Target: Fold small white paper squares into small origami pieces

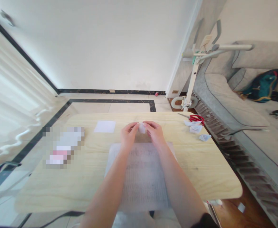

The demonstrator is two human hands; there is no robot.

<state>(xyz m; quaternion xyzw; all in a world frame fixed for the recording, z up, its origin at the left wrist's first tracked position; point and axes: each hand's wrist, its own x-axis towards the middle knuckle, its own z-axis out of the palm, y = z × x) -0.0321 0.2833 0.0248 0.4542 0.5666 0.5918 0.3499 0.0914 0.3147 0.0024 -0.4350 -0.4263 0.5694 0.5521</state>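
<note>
Between my two hands, just past the far edge of a printed sheet, is a small white piece of paper [142, 128]. My left hand [129, 132] pinches its left side with thumb and finger. On the other side, the fingers of my right hand [155, 131] grip it too. Its exact folds are too small to make out. Under my forearms lies the large printed sheet [143, 177], covered in rows of blurred text. To the left of my hands a blank white paper [105, 126] rests flat on the wooden table [91, 180].
Red-handled scissors [196, 118] lie at the table's far right, beside crumpled or folded white papers [196, 128]. A blurred-out object [65, 147] is at the left. Beyond the table stand a white exercise machine [192, 82] and a grey sofa [224, 91].
</note>
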